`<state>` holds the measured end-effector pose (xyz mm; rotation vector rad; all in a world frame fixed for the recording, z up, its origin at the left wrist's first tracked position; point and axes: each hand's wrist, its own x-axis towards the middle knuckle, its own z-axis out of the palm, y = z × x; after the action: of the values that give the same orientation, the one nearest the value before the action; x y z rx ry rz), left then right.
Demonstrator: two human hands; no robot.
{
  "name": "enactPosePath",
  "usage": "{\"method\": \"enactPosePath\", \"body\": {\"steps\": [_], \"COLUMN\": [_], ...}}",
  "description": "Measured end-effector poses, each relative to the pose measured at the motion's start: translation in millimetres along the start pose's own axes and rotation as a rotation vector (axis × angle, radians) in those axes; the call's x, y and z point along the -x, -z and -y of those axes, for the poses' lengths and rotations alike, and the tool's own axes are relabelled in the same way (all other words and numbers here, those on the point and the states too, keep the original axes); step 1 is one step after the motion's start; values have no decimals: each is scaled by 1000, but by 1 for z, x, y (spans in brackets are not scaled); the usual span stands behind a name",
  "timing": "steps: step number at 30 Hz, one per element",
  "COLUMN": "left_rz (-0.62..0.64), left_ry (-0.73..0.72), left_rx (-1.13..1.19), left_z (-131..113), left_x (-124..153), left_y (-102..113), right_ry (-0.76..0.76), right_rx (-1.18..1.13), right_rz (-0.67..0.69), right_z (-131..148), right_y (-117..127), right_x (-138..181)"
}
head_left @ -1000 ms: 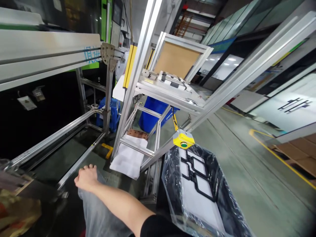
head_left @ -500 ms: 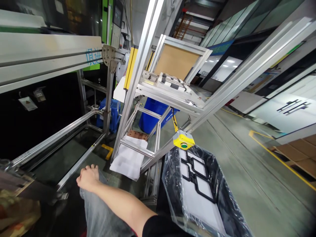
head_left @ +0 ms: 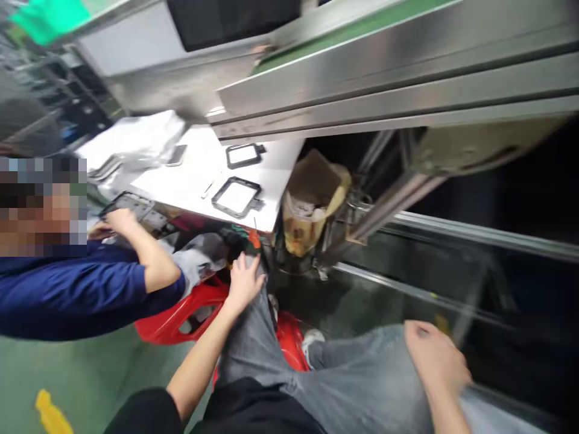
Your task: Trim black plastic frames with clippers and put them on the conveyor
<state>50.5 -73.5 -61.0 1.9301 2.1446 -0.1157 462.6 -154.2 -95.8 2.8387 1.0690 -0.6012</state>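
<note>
— Where are the hands?
— Both rest on the jeans (head_left: 271,337): the left hand (head_left: 243,281) on the left knee, its fingers loosely spread and holding nothing; the right hand (head_left: 434,357) lies flat on the right thigh, blurred, fingers together.
— What's nearby?
— A red stool (head_left: 181,310) beside the left knee. Two black frames (head_left: 236,197) lie on the white worktop (head_left: 194,175). A co-worker's hand (head_left: 113,221) holds a frame at its edge.

Just one head cam, tilted steeply down and close over the wearer's lap, facing the white table (head_left: 280,175) just ahead.
</note>
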Motion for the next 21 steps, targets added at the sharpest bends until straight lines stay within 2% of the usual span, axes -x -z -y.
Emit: {"method": "enactPosePath", "body": {"steps": [2, 7, 10, 13, 17, 19, 21], "left_rz": [-19, -36, -40, -29, 63, 113, 173], "left_ry": [32, 42, 52, 80, 70, 63, 66], "left_rx": [12, 42, 40, 14, -55, -101, -139], "left_z": [10, -13, -14, -10, -21, -23, -15], "left_x": [-11, -44, -49, -53, -39, -29, -34], "left_y": [-2, -9, -9, -2, 20, 30, 28], "right_ry": [26, 31, 38, 42, 30, 15, -25], "right_rx": [-54, -239, -257, -236, -201, -231, -249], "right_rz": [-16, -110, -95, -71, -19, -79, -173], "right_z": [-4, -43, -47, -33, -11, -5, -3], "right_y": [-15, -46, -53, -43, -12, -3, -3], "right_x": [-20, -28, -34, -32, 6, 25, 25]}}
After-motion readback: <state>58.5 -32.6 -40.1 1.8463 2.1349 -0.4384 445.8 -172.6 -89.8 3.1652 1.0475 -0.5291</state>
